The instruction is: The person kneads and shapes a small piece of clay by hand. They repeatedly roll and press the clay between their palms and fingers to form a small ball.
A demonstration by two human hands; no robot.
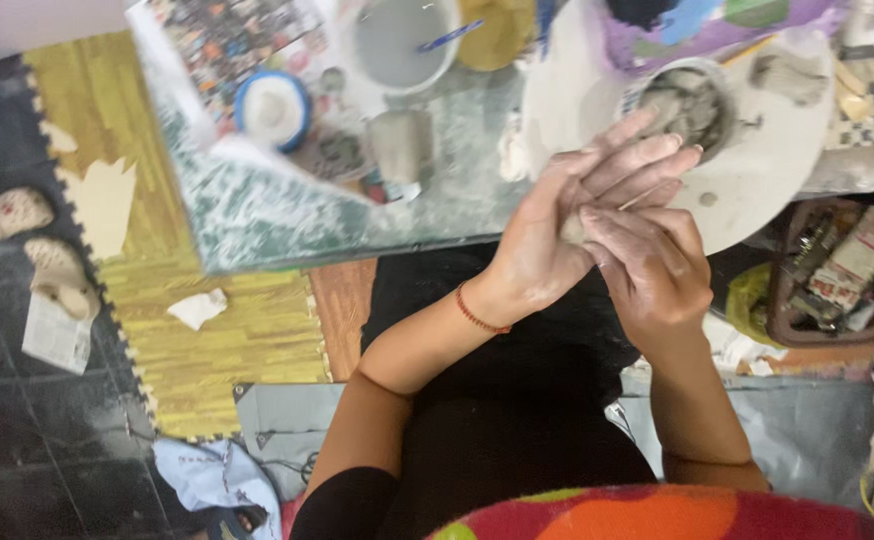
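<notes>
The fingers (647,165) of the left hand (567,225) are stretched out almost flat, and the fingers (622,228) of the right hand (657,265) are curled over them. Between the two palms sits a small lump of clay (571,230); only a little of it shows at the edge where the hands meet. So both hands are closed on the clay, palm against palm, and both are smeared with pale slip.

I judge that the step in hand is rolling or pressing the lump between the palms to shape it. The next move seems to call for even pressure and a small sliding motion of one palm over the other, so that the clay does not slip out.

The left wrist, with a thin red bracelet (479,315), is bent upward; the forearms come together above the lap.

Just beyond the fingertips, on the worktop (257,215), lies a round white board (757,170) with a small clay bowl (692,105). Further to the left of the fingers stand a grey clay cup (402,145), a blue-rimmed lid (272,108) and a white bucket (402,45) of grey water.
</notes>
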